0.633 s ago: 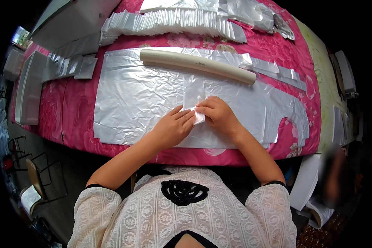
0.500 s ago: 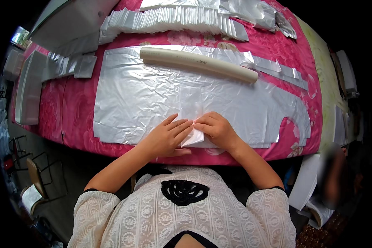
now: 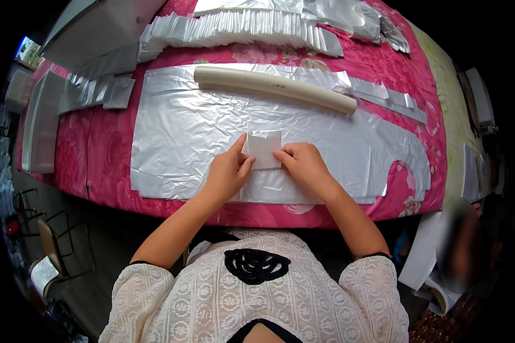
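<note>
A small folded square of thin, translucent whitish plastic is between my two hands, above a large silvery plastic sheet laid over the table. My right hand pinches its right edge between thumb and fingers. On the opposite edge, my left hand has its thumb and curled fingers at the side, with the index finger pointing up along it. The big sheet is wrinkled and has a curved cut-out at its right end. Across its far part lies a long beige plastic pipe.
A long row of folded plastic packets stands at the back, with loose silvery plastic beside it. White bins and more packets are at left. A pink flowered cloth covers the table; a chair stands lower left.
Both hands have moved away from me, up the sheet. The folded plastic, mostly under my fingers before, now shows as a flat square farther from the near edge.
</note>
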The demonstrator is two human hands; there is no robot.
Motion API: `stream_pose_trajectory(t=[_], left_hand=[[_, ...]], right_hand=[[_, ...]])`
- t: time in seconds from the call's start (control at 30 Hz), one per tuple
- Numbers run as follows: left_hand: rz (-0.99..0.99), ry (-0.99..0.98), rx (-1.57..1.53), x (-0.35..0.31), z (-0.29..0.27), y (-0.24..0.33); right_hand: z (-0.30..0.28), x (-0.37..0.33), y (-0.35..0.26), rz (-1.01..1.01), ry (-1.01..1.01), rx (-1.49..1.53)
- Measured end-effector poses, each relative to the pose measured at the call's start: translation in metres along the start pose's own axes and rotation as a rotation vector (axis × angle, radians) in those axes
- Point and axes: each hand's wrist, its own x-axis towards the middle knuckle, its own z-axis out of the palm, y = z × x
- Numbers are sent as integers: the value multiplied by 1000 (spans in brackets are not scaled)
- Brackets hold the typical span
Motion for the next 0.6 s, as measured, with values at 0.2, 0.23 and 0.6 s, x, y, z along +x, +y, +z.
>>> stream_pose_trajectory(t=[0.2, 0.23, 0.6], left_hand=[[-124, 7, 17, 17, -5, 12], [-128, 11, 13, 17, -5, 12], [515, 41, 597, 15, 18, 13]], right_hand=[[-6, 26, 4, 233, -180, 122], [-7, 30, 7, 251, -201, 155], [-12, 43, 4, 366, -306, 197]])
